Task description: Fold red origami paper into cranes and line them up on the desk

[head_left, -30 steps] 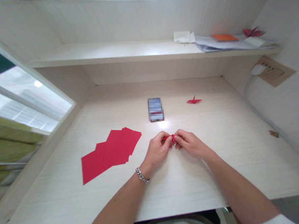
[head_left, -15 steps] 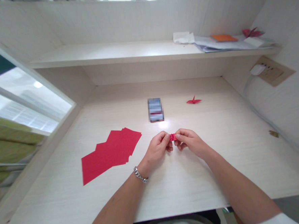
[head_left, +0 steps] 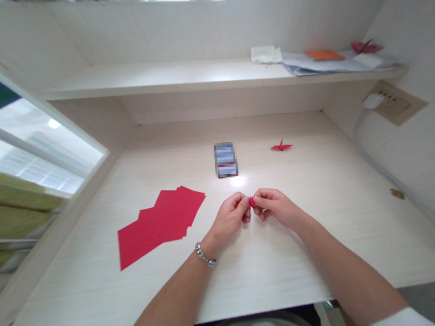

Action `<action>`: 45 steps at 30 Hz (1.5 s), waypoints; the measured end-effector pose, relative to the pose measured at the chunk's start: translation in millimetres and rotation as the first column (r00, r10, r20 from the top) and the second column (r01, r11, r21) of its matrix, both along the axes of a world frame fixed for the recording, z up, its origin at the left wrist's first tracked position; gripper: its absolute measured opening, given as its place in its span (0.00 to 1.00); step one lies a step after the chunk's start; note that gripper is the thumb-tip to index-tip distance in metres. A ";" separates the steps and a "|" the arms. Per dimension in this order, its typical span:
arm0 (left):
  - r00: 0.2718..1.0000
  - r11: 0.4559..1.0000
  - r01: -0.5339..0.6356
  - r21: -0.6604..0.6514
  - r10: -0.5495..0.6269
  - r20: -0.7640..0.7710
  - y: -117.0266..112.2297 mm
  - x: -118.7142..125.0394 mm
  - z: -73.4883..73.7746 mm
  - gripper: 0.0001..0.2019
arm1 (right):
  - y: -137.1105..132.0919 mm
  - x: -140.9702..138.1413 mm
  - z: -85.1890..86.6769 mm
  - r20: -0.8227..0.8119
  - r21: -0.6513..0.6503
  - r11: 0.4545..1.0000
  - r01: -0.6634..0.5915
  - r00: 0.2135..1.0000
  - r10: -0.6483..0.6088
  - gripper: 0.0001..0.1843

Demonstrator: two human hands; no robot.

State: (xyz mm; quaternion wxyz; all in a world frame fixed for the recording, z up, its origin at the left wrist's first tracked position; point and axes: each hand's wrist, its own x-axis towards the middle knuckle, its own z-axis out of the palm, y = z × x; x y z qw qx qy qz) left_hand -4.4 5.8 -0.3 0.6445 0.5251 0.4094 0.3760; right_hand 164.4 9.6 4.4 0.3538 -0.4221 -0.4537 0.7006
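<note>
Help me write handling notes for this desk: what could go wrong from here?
The small red paper piece, pinched between the left hand and the right hand, might tear if they pull apart. The overlapping red sheets lie near the left hand, which could nudge them out of place.

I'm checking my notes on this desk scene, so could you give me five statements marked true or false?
1. The left hand and right hand both hold a small red piece. True.
2. A bracelet is worn on the right. False: the bracelet is on the left.
3. Red sheets overlap on the desk. True.
4. The folded bird lies left of the pixelated item. False: the folded bird lies right of the pixelated item.
5. The shelf bears a flat orange item. True.
</note>
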 end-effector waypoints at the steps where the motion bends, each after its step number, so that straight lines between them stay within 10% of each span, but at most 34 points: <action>1: 0.997 0.999 -0.004 -0.046 0.007 0.072 -0.2 1.0 -0.1 0.17 | -0.6 -0.8 0.8 -0.066 -0.029 1.000 0.007 0.998 -0.009 0.16; 8: 0.900 0.964 0.024 -0.265 0.095 0.426 -5.1 6.0 5.2 0.16 | -5.2 -9.0 2.6 -0.412 -0.190 0.982 0.013 0.907 -0.092 0.12; 18: 0.838 0.957 0.034 -0.287 0.129 0.529 -8.6 9.2 4.1 0.18 | -9.0 -16.6 -0.3 -0.488 -0.197 0.979 0.050 0.861 -0.142 0.12; 45: 0.900 0.955 -0.020 -0.294 0.146 0.410 -2.6 5.1 0.0 0.15 | -6.4 -14.4 -1.2 -0.425 -0.196 0.977 0.083 0.891 -0.161 0.11</action>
